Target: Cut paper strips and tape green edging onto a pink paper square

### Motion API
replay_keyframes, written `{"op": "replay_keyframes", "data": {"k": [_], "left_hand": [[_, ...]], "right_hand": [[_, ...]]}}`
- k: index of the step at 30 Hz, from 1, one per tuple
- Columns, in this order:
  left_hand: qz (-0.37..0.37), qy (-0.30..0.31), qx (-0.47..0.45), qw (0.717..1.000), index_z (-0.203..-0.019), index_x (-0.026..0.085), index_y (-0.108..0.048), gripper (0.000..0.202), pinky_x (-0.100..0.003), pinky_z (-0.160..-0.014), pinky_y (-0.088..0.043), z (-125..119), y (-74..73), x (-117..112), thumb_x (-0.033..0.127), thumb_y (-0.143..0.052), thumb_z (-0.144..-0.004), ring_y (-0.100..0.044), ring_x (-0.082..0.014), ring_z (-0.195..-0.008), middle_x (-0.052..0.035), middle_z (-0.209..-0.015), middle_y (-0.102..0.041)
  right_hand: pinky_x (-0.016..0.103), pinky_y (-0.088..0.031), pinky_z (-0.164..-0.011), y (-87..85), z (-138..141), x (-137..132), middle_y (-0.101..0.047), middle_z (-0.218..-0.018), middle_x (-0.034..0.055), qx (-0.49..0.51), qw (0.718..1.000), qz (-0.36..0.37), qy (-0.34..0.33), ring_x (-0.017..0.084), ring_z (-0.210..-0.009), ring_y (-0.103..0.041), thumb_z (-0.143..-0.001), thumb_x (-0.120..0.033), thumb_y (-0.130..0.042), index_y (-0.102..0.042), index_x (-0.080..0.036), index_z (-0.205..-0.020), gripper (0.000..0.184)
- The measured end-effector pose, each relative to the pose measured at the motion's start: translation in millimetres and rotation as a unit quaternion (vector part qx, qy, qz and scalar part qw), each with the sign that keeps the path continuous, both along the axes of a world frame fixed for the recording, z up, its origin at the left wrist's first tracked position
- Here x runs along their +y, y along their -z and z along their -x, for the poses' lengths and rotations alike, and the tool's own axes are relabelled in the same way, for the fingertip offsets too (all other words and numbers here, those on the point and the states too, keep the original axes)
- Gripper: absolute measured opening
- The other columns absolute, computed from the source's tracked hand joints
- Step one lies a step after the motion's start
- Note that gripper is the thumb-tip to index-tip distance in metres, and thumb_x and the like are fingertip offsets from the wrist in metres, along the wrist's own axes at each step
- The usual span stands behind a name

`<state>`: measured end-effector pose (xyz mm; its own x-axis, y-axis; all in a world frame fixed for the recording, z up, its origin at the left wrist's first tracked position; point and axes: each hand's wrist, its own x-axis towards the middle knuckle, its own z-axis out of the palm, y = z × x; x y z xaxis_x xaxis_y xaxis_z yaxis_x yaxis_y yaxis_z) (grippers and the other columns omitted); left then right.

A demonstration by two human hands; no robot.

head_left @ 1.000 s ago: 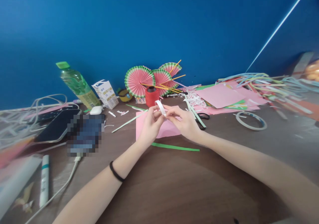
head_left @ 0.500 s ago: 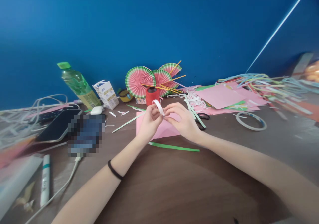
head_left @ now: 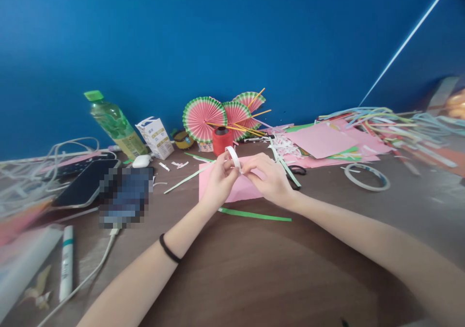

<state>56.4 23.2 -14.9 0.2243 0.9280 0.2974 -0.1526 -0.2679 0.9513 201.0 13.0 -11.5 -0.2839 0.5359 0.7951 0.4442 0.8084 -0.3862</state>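
A narrow white roll of tape (head_left: 233, 157) stands upright in my left hand (head_left: 219, 180), whose thumb and fingers are closed around its lower part. My right hand (head_left: 268, 178) meets it from the right, thumb and forefinger pinched at the roll's lower edge. What lies between those right fingertips is too small to make out. Beneath both hands lies a pink sheet of paper (head_left: 238, 191). In front of the sheet is a bright green paper strip (head_left: 256, 214), and a pale green strip (head_left: 187, 178) lies to its left.
Behind my hands are a red thread spool (head_left: 223, 143) and watermelon-patterned paper fans (head_left: 204, 118). Black-handled scissors (head_left: 296, 172) and a larger tape roll (head_left: 366, 177) lie to the right. On the left are a green bottle (head_left: 116, 126), a white carton (head_left: 155, 138), phones and a marker (head_left: 66, 264).
My right fingers have drawn in more tightly at the roll's edge, and the hand has dipped slightly. The tape roll has turned a little in my left hand.
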Motion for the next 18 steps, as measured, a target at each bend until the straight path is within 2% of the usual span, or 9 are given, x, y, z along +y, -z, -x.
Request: {"op": "replay_keyframes", "data": {"k": [3, 8, 11, 18], "left_hand": [[0.018, 0.000, -0.004, 1.000, -0.109, 0.018, -0.045, 0.038, -0.030, -0.075, -0.043, 2.1, -4.0, 1.1, 0.018, -0.055, -0.072, -0.059, -0.0143, -0.077, 0.0000, -0.078, -0.063], [0.038, 0.032, 0.005, 0.999, -0.112, 0.017, -0.045, 0.042, -0.029, -0.074, -0.043, 3.7, -5.6, 0.4, 0.017, -0.056, -0.072, -0.059, -0.0142, -0.079, -0.0014, -0.081, -0.064], [0.025, 0.043, 0.012, 0.999, -0.119, 0.018, -0.040, 0.051, -0.029, -0.075, -0.043, 4.0, -1.4, 1.4, 0.015, -0.056, -0.071, -0.059, -0.0150, -0.082, -0.0020, -0.084, -0.065], [-0.017, 0.014, 0.064, 0.998, -0.132, 0.019, -0.030, 0.060, -0.031, -0.081, -0.043, 4.1, 7.1, 3.3, 0.017, -0.053, -0.076, -0.061, -0.0164, -0.086, -0.0024, -0.086, -0.067]], "right_hand": [[0.034, -0.046, -0.073, -1.2, 0.9, -1.5, -0.063, -0.078, 0.0023, -0.007, 1.000, -0.001, -0.017, 0.017, -0.081, -0.057, -0.081, -0.010, -0.049, -0.055, -0.022, -0.075, 0.015], [0.031, -0.046, -0.071, -2.8, 1.3, -2.8, -0.061, -0.078, 0.0020, 0.007, 1.000, 0.030, 0.005, 0.016, -0.078, -0.057, -0.080, -0.011, -0.051, -0.053, -0.021, -0.076, 0.012], [0.030, -0.046, -0.069, -2.4, 1.2, -2.9, -0.060, -0.079, 0.0016, 0.010, 0.999, 0.049, 0.007, 0.015, -0.076, -0.057, -0.081, -0.013, -0.051, -0.052, -0.021, -0.077, 0.009], [0.031, -0.046, -0.070, 0.3, 1.8, -3.5, -0.061, -0.079, 0.0020, 0.012, 0.999, 0.047, 0.004, 0.016, -0.078, -0.058, -0.082, -0.014, -0.049, -0.054, -0.021, -0.079, 0.009]]}}
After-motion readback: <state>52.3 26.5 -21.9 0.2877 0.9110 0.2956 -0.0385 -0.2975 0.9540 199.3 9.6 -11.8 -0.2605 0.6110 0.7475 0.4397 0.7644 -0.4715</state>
